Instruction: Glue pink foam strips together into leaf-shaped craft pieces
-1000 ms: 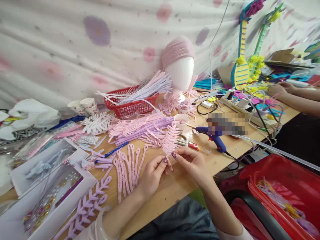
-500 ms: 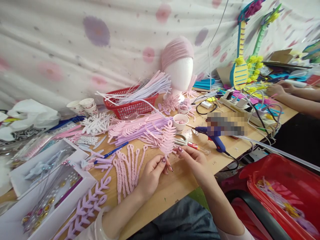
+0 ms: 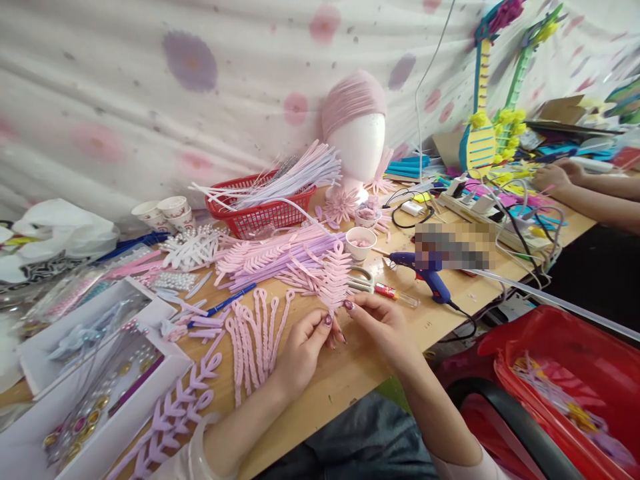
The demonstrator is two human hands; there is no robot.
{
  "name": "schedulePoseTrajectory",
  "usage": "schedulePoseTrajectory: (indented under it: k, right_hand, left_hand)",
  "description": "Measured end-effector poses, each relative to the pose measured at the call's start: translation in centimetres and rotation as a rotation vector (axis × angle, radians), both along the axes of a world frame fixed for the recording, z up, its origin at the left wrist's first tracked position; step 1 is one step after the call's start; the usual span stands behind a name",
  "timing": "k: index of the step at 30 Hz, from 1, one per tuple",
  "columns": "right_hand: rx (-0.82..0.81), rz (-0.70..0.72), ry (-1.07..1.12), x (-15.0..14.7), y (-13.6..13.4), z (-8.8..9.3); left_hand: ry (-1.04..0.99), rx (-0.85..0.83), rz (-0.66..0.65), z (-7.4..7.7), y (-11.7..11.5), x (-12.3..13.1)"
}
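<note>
A pink pipe-cleaner leaf [image 3: 334,275], with a looped tip and several paired side barbs, stands upright over the table. My left hand [image 3: 302,345] pinches its stem at the bottom between thumb and fingers. At the leaf's lower right edge, the thumb and fingers of my right hand [image 3: 384,329] close on the lowest barbs; the exact grip is partly hidden. Left of my hands lie several twisted pink pipe-cleaner strands [image 3: 257,340] with looped ends. Purple pipe-cleaner sprigs [image 3: 175,417] rest nearer the front edge.
Behind the leaf are pink and purple pipe cleaners [image 3: 260,257], a red basket [image 3: 265,217] and a capped foam head [image 3: 357,143]. Scissors [image 3: 361,280], a lighter [image 3: 386,291] and a blue glue gun [image 3: 425,267] lie right. Another person's hands [image 3: 555,177] work far right. White boxes [image 3: 173,370] stand left.
My right hand has shifted slightly left, its thumb now against the leaf's lower edge. My left hand holds the stem in about the same place.
</note>
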State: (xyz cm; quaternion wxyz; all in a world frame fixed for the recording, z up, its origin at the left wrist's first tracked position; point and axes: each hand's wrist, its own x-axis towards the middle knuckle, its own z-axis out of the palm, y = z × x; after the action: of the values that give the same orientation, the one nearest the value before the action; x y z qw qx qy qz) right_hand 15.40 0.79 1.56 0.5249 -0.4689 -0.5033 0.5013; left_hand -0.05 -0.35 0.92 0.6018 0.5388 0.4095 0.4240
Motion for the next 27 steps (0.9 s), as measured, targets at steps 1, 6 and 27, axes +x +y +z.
schedulePoseTrajectory:
  k: [1, 6, 27]
  right_hand:
    - [-0.005, 0.003, 0.003, 0.0, 0.0, 0.0]
    - [0.0, 0.012, -0.012, 0.1, 0.2, 0.0]
    - [0.068, -0.103, -0.129, 1.3, -0.3, -0.1]
  left_hand:
    - [-0.001, 0.001, 0.0, 0.0, 0.0, 0.0]
    - [0.001, 0.004, 0.0, 0.0, 0.0, 0.0]
    - [-0.026, -0.03, 0.013, 0.1, 0.0, 0.1]
